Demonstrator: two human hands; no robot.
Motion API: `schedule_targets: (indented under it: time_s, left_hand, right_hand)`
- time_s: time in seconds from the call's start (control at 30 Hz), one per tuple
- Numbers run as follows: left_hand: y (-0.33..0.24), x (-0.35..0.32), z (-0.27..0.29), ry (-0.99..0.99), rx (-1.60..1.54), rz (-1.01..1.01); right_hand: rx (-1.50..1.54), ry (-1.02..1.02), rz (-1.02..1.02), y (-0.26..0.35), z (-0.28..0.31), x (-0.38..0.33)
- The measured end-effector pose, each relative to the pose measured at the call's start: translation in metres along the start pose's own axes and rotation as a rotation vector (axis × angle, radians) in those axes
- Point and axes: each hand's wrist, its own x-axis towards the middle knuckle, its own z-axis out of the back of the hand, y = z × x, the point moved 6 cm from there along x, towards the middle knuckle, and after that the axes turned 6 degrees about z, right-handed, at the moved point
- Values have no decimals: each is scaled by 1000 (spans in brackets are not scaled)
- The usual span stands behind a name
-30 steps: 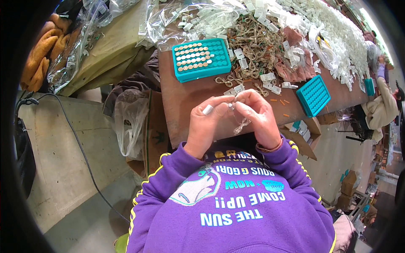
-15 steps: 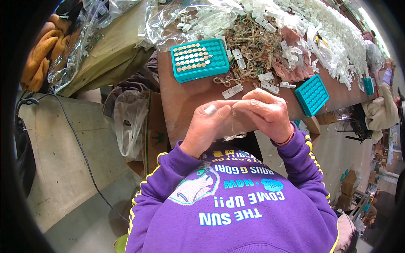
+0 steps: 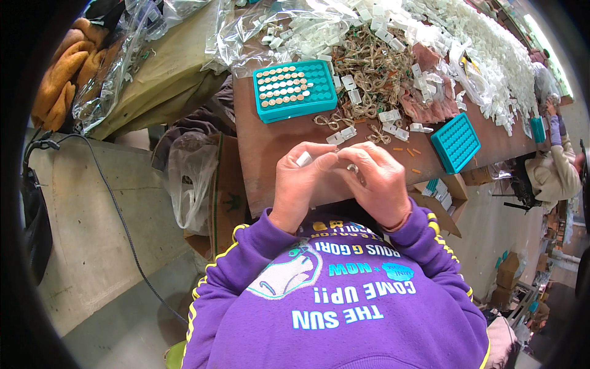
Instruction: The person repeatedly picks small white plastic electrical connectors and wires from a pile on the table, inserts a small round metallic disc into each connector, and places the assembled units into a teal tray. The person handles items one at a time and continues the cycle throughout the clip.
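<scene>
Moved since half a second ago: right hand (image 3: pixel 382 184), drawn inward and curled; the pale cord (image 3: pixel 354 169) that dangled below my fingers is now gathered up
Cord's place: inside my right hand, peeking out at the curled fingers, just beside my left hand's (image 3: pixel 298 187) fingertips
Right grip: fingers clamped on the cord
Left grip: thumb and forefinger together at the tips; whatever sits between is too small to tell
Cord's look: pale, slightly shiny, mostly hidden by my fingers
White patch (image 3: pixel 303 159): smooth, on my left hand
Cord heap (image 3: pixel 369 74): tangled brownish loops on the dull brown counter (image 3: pixel 264 157)
Clear pieces (image 3: pixel 342 135): boxy, translucent, beyond my fingertips
Teal tray (image 3: pixel 298 112): rectangular, bearing rows of round, shiny discs (image 3: pixel 283 86)
</scene>
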Motion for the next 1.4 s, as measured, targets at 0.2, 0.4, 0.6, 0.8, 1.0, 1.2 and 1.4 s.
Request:
schedule_targets:
  time_s: [0.2,0.4,0.6,0.8,1.0,1.2,1.4]
  left_hand:
    - [9,1,6,-6,-357,191]
    - [5,-3,10,121,-349,192]
    - [-5,-5,23,82,206,32]
    - [-9,-8,25,-39,125,-68]
    - [-9,-5,27,-72,191,-51]
    - [-15,-10,15,172,124,18]
    - [-18,-14,12,72,57,-81]
  right_hand:
    - [168,-109,-266,-22,-15,-14]
    - [1146,-38,-863,-51,-41,-29]
    - [1357,47,-967,-47,-51,-29]
    - [1283,149,-902,-40,-53,-23]
    - [1090,215,-866,-36,-45,-20]
    - [1261,446,-1015,-42,-50,-27]
    - [1477,304,-1079,-37,-66,-36]
